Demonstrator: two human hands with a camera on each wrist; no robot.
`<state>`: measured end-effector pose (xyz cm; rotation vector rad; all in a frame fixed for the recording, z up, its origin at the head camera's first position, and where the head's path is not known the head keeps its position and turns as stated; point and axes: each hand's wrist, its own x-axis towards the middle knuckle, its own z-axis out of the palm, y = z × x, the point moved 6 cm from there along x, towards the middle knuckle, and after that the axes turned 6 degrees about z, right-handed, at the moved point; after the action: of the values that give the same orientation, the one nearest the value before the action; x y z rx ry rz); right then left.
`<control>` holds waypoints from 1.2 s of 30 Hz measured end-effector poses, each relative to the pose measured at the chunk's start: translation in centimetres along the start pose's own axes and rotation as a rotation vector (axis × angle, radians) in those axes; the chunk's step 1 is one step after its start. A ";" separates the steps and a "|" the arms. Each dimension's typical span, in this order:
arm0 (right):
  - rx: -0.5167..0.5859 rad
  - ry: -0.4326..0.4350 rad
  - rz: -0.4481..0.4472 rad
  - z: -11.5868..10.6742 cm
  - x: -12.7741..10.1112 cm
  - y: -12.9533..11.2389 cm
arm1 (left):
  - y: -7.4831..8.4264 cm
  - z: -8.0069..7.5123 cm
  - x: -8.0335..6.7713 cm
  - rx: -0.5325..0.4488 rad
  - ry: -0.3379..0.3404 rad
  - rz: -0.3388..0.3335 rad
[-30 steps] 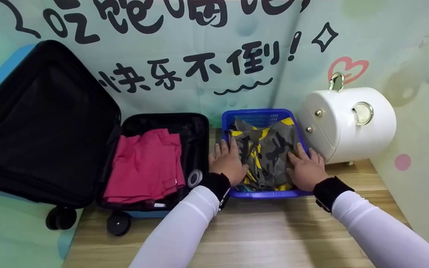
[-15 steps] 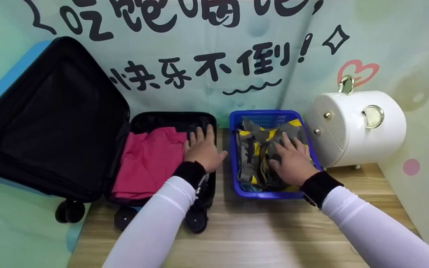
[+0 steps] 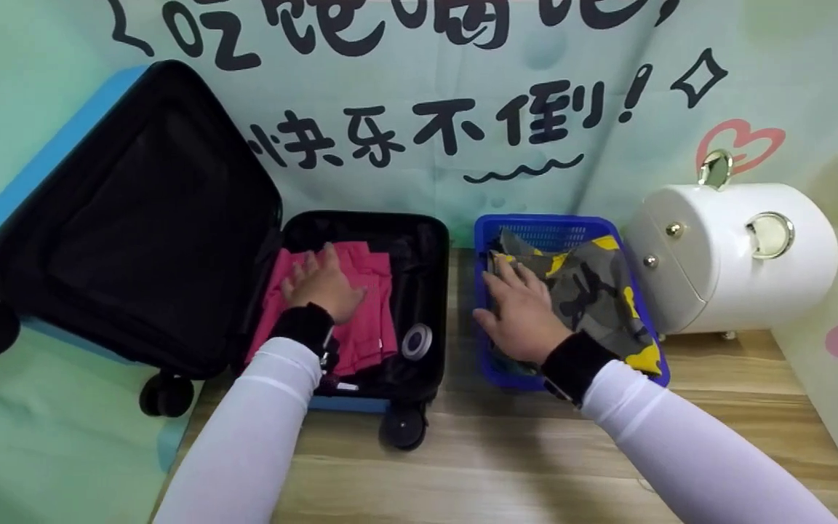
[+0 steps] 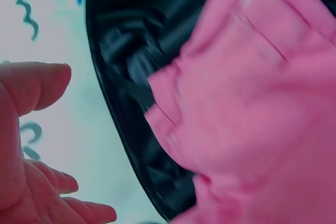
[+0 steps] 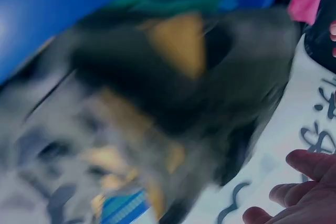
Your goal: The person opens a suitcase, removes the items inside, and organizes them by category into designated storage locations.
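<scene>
Looking from the head, we see the left hand [image 3: 326, 287] with straight, spread fingers over the pink garment [image 3: 372, 327] in the suitcase [image 3: 441, 291], and the right hand [image 3: 524, 316] over the left edge of the camouflage garment [image 3: 593, 291] in the blue basket [image 3: 543, 218]. We judge the key relation to be this sideways one: most of the camouflage cloth lies to the right of the right hand, clearly the nearer one, its visible part slanting from far left to near right. The pink cloth's long axis we cannot tell, as the left hand and forearm hide part of it. From the left wrist, we find the thumb and fingers extended, holding nothing, with the pink cloth beside them and no contact showing. From the right wrist, we make out loosely spread fingertips, gripping nothing, apart from the blurred camouflage cloth.
</scene>
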<state>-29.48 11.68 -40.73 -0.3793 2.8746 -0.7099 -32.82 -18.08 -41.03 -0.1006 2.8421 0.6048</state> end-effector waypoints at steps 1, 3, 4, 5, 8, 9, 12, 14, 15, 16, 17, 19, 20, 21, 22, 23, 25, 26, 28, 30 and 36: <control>0.007 0.000 -0.014 0.4 0.2 -0.8 | -0.8 -0.1 0.0 0.001 -0.011 -0.016; 0.028 -0.010 -0.029 1.1 0.6 -2.3 | -2.2 -0.3 -0.1 -0.006 -0.035 -0.044; 0.043 -0.019 -0.033 1.5 0.9 -3.0 | -2.9 -0.3 -0.2 -0.007 -0.042 -0.057; 0.060 -0.029 -0.034 1.8 1.2 -3.6 | -3.5 -0.4 -0.2 -0.007 -0.049 -0.071; 0.106 -0.066 -0.032 3.1 2.0 -5.4 | -5.3 -0.4 -0.3 -0.032 -0.068 -0.113; 0.121 -0.080 -0.025 3.6 2.3 -5.8 | -5.8 -0.5 -0.4 -0.035 -0.070 -0.127; 0.167 -0.120 -0.009 5.0 3.2 -7.0 | -7.1 -0.6 -0.7 -0.052 -0.075 -0.158; 0.198 -0.143 0.016 5.9 3.8 -7.6 | -7.8 -0.7 -0.9 -0.055 -0.079 -0.171; 0.207 -0.156 0.029 6.4 4.1 -7.9 | -8.0 -0.7 -1.0 -0.056 -0.081 -0.176; 0.213 -0.169 0.041 6.9 4.4 -8.1 | -8.2 -0.7 -1.1 -0.057 -0.084 -0.179; 0.215 -0.183 0.057 7.3 4.7 -8.3 | -8.3 -0.7 -1.1 -0.055 -0.089 -0.183; 0.209 -0.205 0.079 8.3 5.1 -8.8 | -8.6 -0.6 -1.2 -0.042 -0.089 -0.183; 0.203 -0.218 0.086 8.7 5.3 -9.0 | -8.7 -0.6 -1.2 -0.036 -0.085 -0.182; 0.198 -0.228 0.093 9.2 5.5 -9.3 | -8.7 -0.6 -1.4 -0.029 -0.082 -0.178; 0.198 -0.231 0.099 9.6 5.7 -9.5 | -8.6 -0.6 -1.4 -0.015 -0.080 -0.171; 0.202 -0.232 0.104 9.9 5.9 -9.7 | -8.5 -0.6 -1.5 -0.003 -0.075 -0.166; 0.212 -0.236 0.118 10.7 6.2 -10.0 | -8.2 -0.6 -1.7 0.021 -0.069 -0.151; 0.222 -0.239 0.128 11.0 6.3 -10.1 | -8.0 -0.6 -1.8 0.032 -0.068 -0.144; 0.240 -0.245 0.147 11.6 6.5 -10.1 | -7.7 -0.6 -1.9 0.045 -0.067 -0.135; 0.249 -0.263 0.167 12.1 6.6 -10.1 | -7.6 -0.5 -2.0 0.042 -0.065 -0.136; 0.202 -0.335 0.180 13.3 6.9 -10.0 | -8.7 -0.4 -1.9 0.005 -0.077 -0.134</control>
<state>-31.25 -4.58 -48.21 -0.1877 2.4593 -0.8075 -30.09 -26.14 -43.65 -0.2592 2.7356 0.5604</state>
